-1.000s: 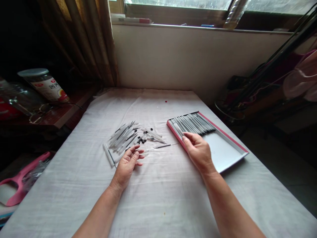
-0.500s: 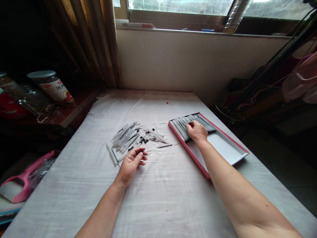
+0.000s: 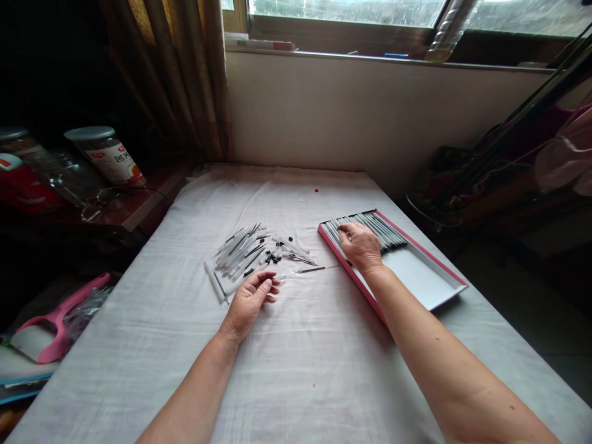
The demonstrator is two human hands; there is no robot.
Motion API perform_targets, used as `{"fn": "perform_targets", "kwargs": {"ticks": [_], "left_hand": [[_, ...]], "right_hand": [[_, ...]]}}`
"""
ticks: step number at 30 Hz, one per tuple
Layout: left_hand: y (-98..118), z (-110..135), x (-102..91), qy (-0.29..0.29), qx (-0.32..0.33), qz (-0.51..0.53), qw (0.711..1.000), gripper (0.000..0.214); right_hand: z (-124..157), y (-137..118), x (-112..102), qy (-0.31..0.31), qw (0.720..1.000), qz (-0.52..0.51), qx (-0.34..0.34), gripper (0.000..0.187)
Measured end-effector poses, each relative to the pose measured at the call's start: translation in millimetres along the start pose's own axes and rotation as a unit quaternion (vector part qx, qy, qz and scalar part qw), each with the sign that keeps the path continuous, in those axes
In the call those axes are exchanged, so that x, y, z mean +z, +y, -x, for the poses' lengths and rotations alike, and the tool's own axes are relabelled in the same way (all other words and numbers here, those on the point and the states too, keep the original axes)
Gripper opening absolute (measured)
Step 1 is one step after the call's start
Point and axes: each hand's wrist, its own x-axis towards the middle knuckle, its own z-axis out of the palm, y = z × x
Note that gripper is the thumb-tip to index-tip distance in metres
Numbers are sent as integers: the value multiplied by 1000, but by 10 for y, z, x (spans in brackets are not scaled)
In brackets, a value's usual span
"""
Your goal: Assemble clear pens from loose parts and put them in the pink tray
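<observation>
My right hand (image 3: pixel 361 245) reaches into a shallow red-edged box (image 3: pixel 428 277). Its thumb and fingers are closed on a pen at the left part of a row of grey-and-black pens (image 3: pixel 386 229); the hand covers most of that pen. Over the white cloth, my left hand (image 3: pixel 252 299) hovers with loosely bent, parted fingers and no clear grip on anything. Just past its fingertips is a small clear piece (image 3: pixel 281 277). Beyond lies a pile of clear pen barrels (image 3: pixel 238 250), with black caps (image 3: pixel 275 256) and thin refills (image 3: pixel 309 269) at its right.
A table with a white cloth (image 3: pixel 287 370) stands against the wall. At left, a side cabinet holds a lidded jar (image 3: pixel 108 157) and eyeglasses (image 3: pixel 99 203); a pink-handled object (image 3: pixel 65 317) lies below. A dark metal frame (image 3: pixel 490 148) stands at right.
My right hand has slid left along the row of pens, toward the box's left edge. My left hand keeps nearly the same pose. The whole view has shifted slightly.
</observation>
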Motion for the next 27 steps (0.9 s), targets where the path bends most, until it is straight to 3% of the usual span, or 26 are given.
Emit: {"fn": "perform_targets", "kwargs": {"ticks": [3,5,13,18,22,25,27], "left_hand": [[5,7,7,-2,0,7,1000,43],[2,12,10,-4,2,8,1000,43],[-46,-16,4,-13,9,-2,1000,44],[-83,-32,-2,-22,21,-27,999,45],[-154,-31,11,-27,56,-102,993,36],[-161,-87,26,12,182,-247,952,22],[-111,-177,35,41,299,-366,880,17]], "right_hand": [[115,-275,71,-55,996,-8,-74,23],[185,-423,141,-96,991,-4,-90,21],[270,-558,303,-181,982,35,-33,22],[318,-561,243,-166,986,23,-15,24],[599,-483,183,-60,987,-141,50,24],[895,-382,191,30,932,-346,103,28],[1040,-322,203,60,865,-466,177,32]]}}
